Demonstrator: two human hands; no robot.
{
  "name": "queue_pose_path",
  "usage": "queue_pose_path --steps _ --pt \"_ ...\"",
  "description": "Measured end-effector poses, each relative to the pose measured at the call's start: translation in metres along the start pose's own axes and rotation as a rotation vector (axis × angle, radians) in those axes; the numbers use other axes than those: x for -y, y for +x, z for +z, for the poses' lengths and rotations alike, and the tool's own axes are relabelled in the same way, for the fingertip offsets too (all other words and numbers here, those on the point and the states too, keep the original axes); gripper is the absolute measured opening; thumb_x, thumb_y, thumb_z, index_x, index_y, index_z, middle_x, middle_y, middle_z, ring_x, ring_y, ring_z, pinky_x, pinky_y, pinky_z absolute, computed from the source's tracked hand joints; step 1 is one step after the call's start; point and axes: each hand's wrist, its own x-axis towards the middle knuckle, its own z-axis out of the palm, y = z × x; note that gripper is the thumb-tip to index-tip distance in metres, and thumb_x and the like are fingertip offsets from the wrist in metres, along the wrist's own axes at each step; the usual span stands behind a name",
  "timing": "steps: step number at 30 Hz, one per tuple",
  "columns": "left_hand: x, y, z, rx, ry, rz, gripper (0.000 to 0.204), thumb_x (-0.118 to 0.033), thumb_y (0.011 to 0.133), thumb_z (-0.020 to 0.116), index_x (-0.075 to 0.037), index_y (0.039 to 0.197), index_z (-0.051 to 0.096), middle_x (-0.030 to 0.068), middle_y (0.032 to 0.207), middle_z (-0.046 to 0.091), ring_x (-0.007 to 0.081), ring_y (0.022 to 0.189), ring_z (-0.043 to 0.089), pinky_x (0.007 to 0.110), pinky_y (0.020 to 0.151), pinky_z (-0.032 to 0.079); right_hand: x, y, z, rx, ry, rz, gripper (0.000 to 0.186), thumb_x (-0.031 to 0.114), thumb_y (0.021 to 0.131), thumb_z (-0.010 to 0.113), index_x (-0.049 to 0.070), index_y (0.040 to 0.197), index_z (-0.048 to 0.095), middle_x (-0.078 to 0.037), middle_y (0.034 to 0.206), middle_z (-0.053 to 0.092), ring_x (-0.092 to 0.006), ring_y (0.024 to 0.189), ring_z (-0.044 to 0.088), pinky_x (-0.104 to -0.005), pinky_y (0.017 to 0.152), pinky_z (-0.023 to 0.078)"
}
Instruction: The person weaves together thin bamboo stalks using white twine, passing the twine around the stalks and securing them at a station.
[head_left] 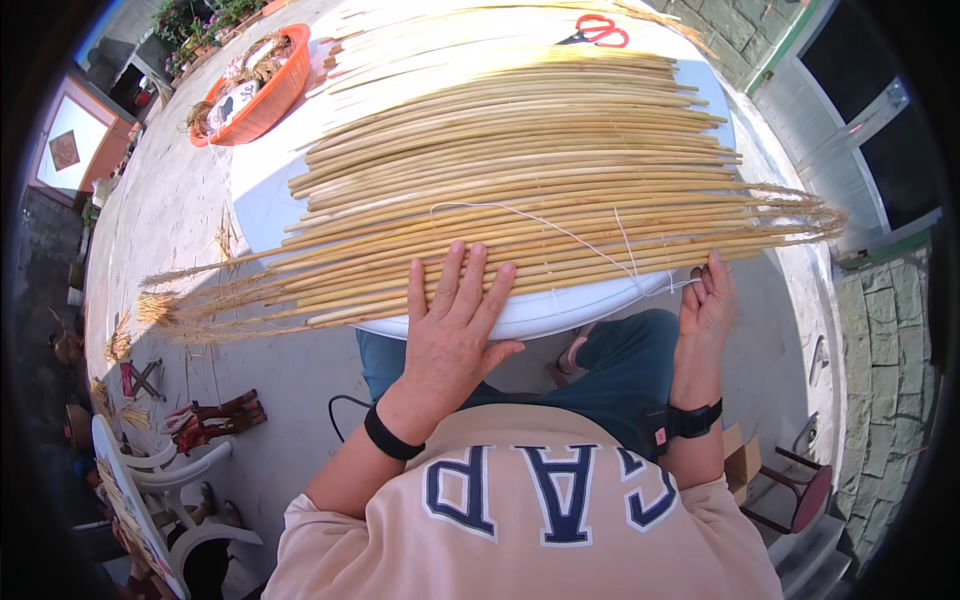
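In the head view, my left fingers (470, 282) are spread flat on the straw-yellow stalks (520, 155), while my right fingers (716, 272) are pinched on white thread (660, 290) by the rim. The stalks, too many to count, lie side by side across the white worktop (590, 303), a few ending in wispy tufts; beyond are one pair of red-handled scissors (601, 32) and one orange basin (270, 112).

Large white-edged navy letters (566, 530) stand across the beige shirt (510, 562).
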Motion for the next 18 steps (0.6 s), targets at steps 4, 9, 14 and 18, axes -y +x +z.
queue_pose_path --steps 4,9,14,18 --pt "-0.007 -0.004 -0.006 -0.080 -0.108 0.065 0.090 -0.033 0.063 0.080 -0.012 0.141 0.042 0.0172 0.150 0.032 0.0374 0.140 0.026 0.055 0.114 0.013 0.000 0.000 0.004 -0.049 -0.060 -0.003 0.015 0.015 0.087 0.068 0.010 0.081 0.055 0.006 0.060 0.036 -0.0017 0.043 0.026 -0.0184 0.034 0.018" --pt "-0.003 -0.034 -0.013 -0.244 -0.219 0.209 0.056 -0.017 0.075 0.074 -0.007 0.127 0.056 0.0184 0.137 0.049 0.0371 0.130 0.044 0.052 0.109 0.029 0.002 0.002 0.005 -0.008 -0.058 -0.019 0.020 0.015 0.087 0.068 0.012 0.077 0.052 0.006 0.059 0.034 -0.0022 0.043 0.026 -0.0187 0.034 0.018" --pt "0.030 -0.058 -0.026 -0.295 -0.036 -0.055 0.037 -0.007 0.080 0.068 -0.003 0.116 0.063 0.0183 0.127 0.057 0.0365 0.123 0.051 0.049 0.107 0.034 0.003 0.001 0.008 -0.022 -0.041 -0.019 0.022 0.016 0.087 0.068 0.012 0.075 0.050 0.006 0.058 0.034 -0.0027 0.043 0.026 -0.0190 0.034 0.018" --pt "0.051 -0.064 -0.023 -0.302 0.019 -0.075 0.036 -0.005 0.080 0.067 -0.002 0.115 0.064 0.0171 0.124 0.059 0.0352 0.121 0.053 0.049 0.107 0.035 0.002 0.000 0.010 -0.040 -0.070 -0.005 0.022 0.016 0.087 0.069 0.012 0.076 0.051 0.006 0.058 0.034 -0.0026 0.043 0.026 -0.0196 0.034 0.018"
